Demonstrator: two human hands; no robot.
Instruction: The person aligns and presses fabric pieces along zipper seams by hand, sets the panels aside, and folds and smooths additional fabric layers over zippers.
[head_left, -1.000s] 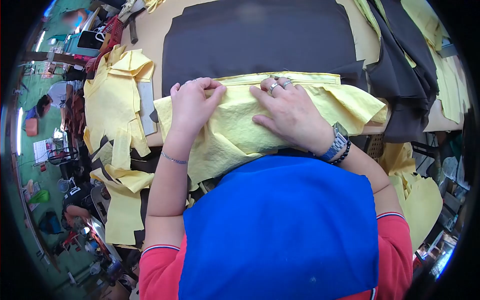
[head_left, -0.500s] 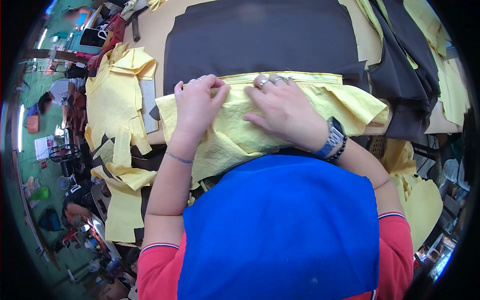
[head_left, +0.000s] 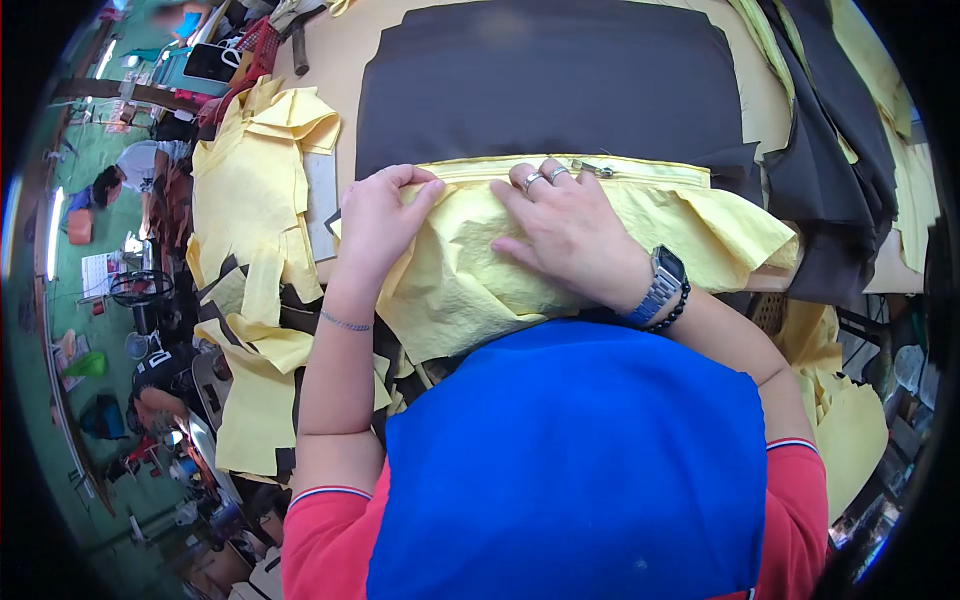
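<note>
A yellow fabric piece (head_left: 470, 270) lies along the near edge of a dark brown fabric panel (head_left: 550, 80) and drapes toward my body. Along its top edge runs a yellow zipper (head_left: 480, 168), with a metal zipper pull (head_left: 592, 168) just right of my right fingertips. At the zipper's left end, my left hand (head_left: 385, 222) pinches the yellow fabric's edge between thumb and fingers. My right hand (head_left: 575, 230) rests on the yellow fabric with its fingers apart, the fingertips touching the zipper strip.
Yellow fabric pieces (head_left: 250, 170) are heaped at the left of the table (head_left: 755, 100). Dark fabric (head_left: 835, 180) hangs at the right. A hammer-like tool (head_left: 300, 48) lies at the back left. Another person (head_left: 140, 165) is in the left background.
The view has shifted a little. My left hand has moved left along the yellow fabric to the zipper's end. My right fingers have shifted slightly, showing more of the zipper pull.
</note>
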